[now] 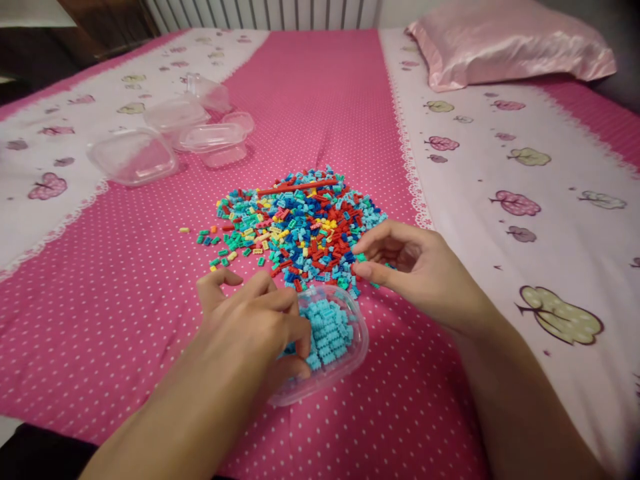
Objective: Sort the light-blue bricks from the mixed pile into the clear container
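Pink polka-dot bedding (320,87), bordered by pale bands printed with trees, spreads under everything, with twelve o'clock straight ahead of the person. The left hand (260,320) arches over the nine o'clock side of a clear plastic container (362,333), its thumb and some fingertips down inside; whether they grip anything cannot be told. Light-blue building bricks (330,330) fill much of that container, many lined up in rows. The right hand (420,270) is at the container's one o'clock, thumb and forefinger curved toward each other with a bluish-green brick showing at their tips; whether it is pinched cannot be told.

Just beyond the container, at twelve o'clock, lies a pile of mixed toy bricks (305,227) in blue, red, green and yellow, a long red stick (297,187) across its far part. Loose bricks (203,238) lie toward the pile's nine o'clock. Farther off, clear plastic tubs (133,157) cluster at eleven o'clock, and a shiny pink pillow (510,47) rests at one o'clock.
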`<action>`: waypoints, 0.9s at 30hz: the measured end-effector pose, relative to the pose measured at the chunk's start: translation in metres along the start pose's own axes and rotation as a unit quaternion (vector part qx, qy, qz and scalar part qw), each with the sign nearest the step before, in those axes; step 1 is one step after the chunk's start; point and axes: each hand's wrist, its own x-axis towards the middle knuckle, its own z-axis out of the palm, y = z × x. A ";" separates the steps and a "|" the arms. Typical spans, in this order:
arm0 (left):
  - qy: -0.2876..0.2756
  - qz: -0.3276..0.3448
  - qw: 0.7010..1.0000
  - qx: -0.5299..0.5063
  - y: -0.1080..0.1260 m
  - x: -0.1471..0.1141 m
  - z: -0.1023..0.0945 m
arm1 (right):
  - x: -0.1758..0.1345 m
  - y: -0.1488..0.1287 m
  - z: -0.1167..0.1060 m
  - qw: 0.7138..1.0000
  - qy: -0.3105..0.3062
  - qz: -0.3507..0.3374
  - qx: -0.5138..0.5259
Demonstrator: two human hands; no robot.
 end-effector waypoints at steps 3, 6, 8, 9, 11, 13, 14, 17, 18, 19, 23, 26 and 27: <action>-0.010 0.000 1.000 -0.006 -0.002 0.003 0.001 | 0.001 0.001 -0.001 1.000 0.000 0.000 0.008; -0.016 0.006 1.000 -0.001 -0.001 0.007 0.000 | 0.001 0.002 -0.001 1.000 -0.004 -0.002 0.009; -0.019 0.023 1.000 0.011 0.000 0.009 -0.002 | 0.000 0.002 -0.002 1.000 -0.005 -0.003 0.007; -0.029 0.034 0.999 0.020 0.001 0.009 -0.002 | 0.000 0.002 -0.001 1.000 -0.005 -0.002 0.006; -0.070 0.055 0.995 0.036 0.002 0.010 -0.003 | 0.000 0.002 -0.001 1.000 -0.005 -0.002 0.003; -0.095 0.071 0.992 0.039 0.002 0.010 -0.003 | 0.001 0.002 -0.001 1.000 -0.006 -0.004 0.002; -0.094 0.077 0.992 0.038 0.002 0.010 -0.003 | 0.001 0.001 -0.001 1.000 -0.007 -0.006 0.001; -0.065 0.088 0.993 0.041 -0.001 0.009 -0.002 | 0.001 0.001 -0.001 1.000 -0.005 -0.004 0.001; -0.060 0.091 0.993 0.042 -0.002 0.009 -0.002 | 0.001 0.001 -0.001 1.000 -0.004 -0.003 0.001; -0.059 0.093 0.993 0.043 -0.003 0.010 -0.003 | 0.001 0.001 -0.001 1.000 -0.002 -0.002 -0.001; -0.091 0.088 0.991 0.045 -0.002 0.012 -0.010 | 0.001 0.002 -0.001 1.000 -0.001 -0.001 -0.008; -0.086 0.099 0.990 0.060 -0.002 0.014 -0.015 | 0.000 0.002 -0.001 1.000 -0.003 -0.002 -0.005; -0.071 0.102 0.990 0.066 -0.003 0.014 -0.015 | 0.000 0.001 -0.001 1.000 -0.002 -0.002 -0.004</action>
